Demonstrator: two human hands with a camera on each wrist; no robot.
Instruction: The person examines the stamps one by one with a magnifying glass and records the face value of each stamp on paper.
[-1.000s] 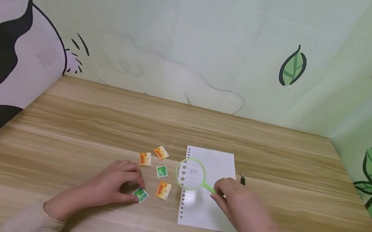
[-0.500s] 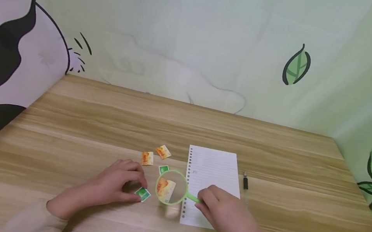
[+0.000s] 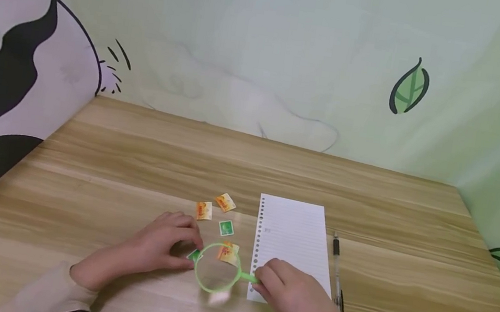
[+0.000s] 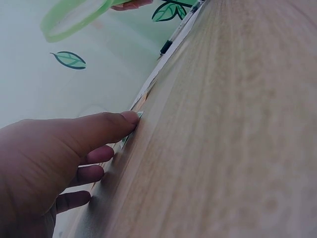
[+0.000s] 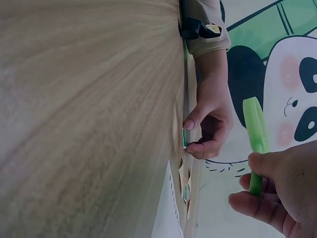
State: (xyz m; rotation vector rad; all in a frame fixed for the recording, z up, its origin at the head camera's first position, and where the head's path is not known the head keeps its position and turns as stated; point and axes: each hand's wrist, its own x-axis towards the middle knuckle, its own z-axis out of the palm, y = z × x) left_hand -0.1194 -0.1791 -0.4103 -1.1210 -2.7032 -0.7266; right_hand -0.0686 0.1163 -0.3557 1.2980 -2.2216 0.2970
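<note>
My left hand (image 3: pixel 160 241) rests on the table, thumb and index finger pinching a small green stamp (image 3: pixel 192 255) by its edges. In the right wrist view, that green stamp (image 5: pixel 184 138) stands out between the thumb and fingertips. My right hand (image 3: pixel 296 291) grips the handle of a light green magnifying glass (image 3: pixel 247 277). The round lens is held above the table beside the left fingertips. It overlaps the pinched stamp's right edge and part of an orange stamp (image 3: pixel 231 251) in the head view. In the right wrist view, the magnifying glass (image 5: pixel 255 124) is seen edge-on.
Two more orange stamps (image 3: pixel 204 210) and another green stamp (image 3: pixel 226 227) lie beyond the lens. Under the right hand is a lined, hole-punched sheet of paper (image 3: pixel 294 235) with faint writing. A black-gripped pen (image 3: pixel 337 247) lies to its right. A printed cloth backdrop (image 3: pixel 245 45) rises behind the table.
The right hand has moved the magnifying glass leftward and nearer, from over the paper, across the near orange stamp, to beside the left fingertips. The left hand keeps its pinch. The view has shifted slightly.
</note>
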